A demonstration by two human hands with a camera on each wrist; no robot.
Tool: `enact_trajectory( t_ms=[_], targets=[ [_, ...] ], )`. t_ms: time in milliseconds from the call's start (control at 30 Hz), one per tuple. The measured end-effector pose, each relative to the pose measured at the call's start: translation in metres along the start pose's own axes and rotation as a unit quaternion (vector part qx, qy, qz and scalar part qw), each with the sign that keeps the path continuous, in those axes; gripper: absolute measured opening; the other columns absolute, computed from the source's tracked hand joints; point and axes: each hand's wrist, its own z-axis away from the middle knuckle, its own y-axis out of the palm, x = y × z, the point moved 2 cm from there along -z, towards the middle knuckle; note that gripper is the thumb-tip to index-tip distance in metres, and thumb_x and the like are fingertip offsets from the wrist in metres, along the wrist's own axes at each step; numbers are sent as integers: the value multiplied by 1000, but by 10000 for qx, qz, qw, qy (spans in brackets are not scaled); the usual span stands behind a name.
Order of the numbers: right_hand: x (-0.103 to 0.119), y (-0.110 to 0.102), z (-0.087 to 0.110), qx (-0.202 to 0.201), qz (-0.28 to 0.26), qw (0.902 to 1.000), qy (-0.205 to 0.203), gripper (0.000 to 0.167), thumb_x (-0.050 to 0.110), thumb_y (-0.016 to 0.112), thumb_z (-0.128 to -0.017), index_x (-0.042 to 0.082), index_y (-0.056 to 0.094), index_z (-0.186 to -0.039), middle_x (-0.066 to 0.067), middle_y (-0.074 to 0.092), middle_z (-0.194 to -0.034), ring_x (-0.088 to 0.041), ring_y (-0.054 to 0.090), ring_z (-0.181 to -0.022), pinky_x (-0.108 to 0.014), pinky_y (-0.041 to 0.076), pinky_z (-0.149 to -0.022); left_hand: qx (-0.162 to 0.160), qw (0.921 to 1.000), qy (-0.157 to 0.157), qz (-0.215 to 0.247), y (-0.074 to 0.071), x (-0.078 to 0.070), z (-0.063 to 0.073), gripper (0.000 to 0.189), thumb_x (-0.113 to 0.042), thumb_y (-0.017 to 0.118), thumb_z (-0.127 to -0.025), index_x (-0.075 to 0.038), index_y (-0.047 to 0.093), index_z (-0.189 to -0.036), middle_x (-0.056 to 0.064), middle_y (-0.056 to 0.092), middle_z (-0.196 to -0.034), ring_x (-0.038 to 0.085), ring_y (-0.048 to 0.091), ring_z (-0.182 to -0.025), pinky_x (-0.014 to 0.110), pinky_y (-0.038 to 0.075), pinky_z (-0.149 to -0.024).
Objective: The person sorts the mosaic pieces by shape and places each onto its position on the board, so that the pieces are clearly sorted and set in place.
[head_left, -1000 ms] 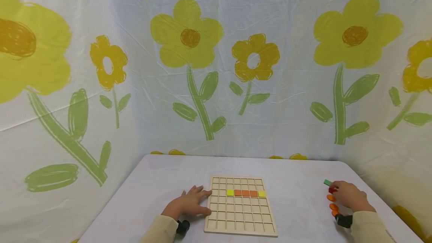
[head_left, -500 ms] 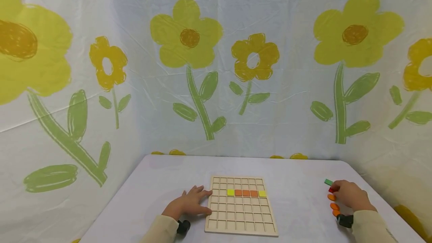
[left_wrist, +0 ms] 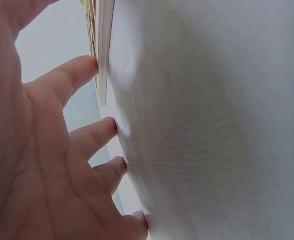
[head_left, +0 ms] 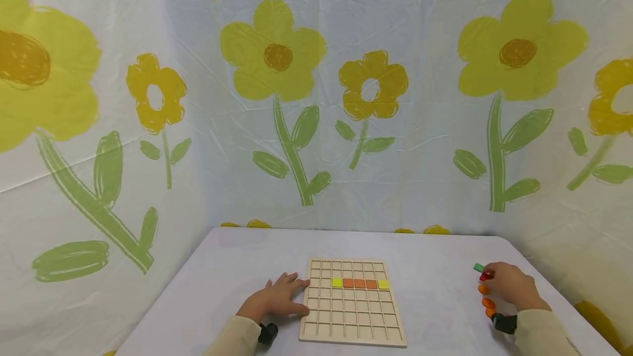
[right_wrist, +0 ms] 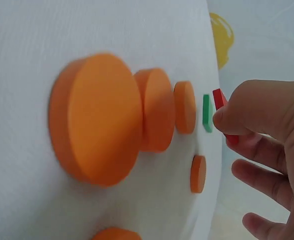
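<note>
My left hand rests with fingers spread at the left edge of a pale wooden grid board. Its thumb and index finger touch that edge, while other fingertips meet the table in the left wrist view. One row of the board carries yellow and orange square tiles. At the far right, my right hand pinches a small flat red tile between thumb and index finger; the other fingers hang loose. Just beyond the red tile lies a green tile on the table.
Several orange discs lie on the white table below and beside my right hand. A hanging cloth printed with yellow flowers stands behind the table and along both sides.
My right hand has lifted very slightly with the red tile in its pinch. The left hand and the board stay as they were.
</note>
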Motion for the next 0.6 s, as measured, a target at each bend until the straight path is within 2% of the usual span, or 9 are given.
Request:
enact_trajectory(
  t_ms=[200, 433, 600],
  targets=[
    [11, 1, -2, -79, -28, 9999, -148, 45, 28, 74, -82, -4, 65, -113, -18, 67, -98, -28, 57, -86, -57, 47, -75, 6, 10000, 32, 47, -1, 0, 2, 72, -55, 69, -80, -26, 48, -143, 14, 35, -155, 42, 22, -146, 73, 14, -110],
    [30, 4, -1, -273, -173, 9984, -464, 36, 20, 71, -82, 0, 67, -110, -17, 67, -99, -26, 57, -85, -52, 50, -72, -4, 9999, 118, 86, -1, 0, 3, 72, -55, 69, -81, -26, 48, -143, 14, 34, -155, 43, 21, -146, 74, 13, -110],
    [47, 6, 2, -306, -356, 9972, -590, 36, 19, 73, -81, 2, 67, -112, -17, 65, -102, -27, 56, -87, -50, 52, -74, 13, 9999, 96, 92, 0, 1, 2, 72, -55, 69, -80, -27, 48, -143, 13, 34, -155, 42, 21, -146, 73, 13, -110]
  ],
)
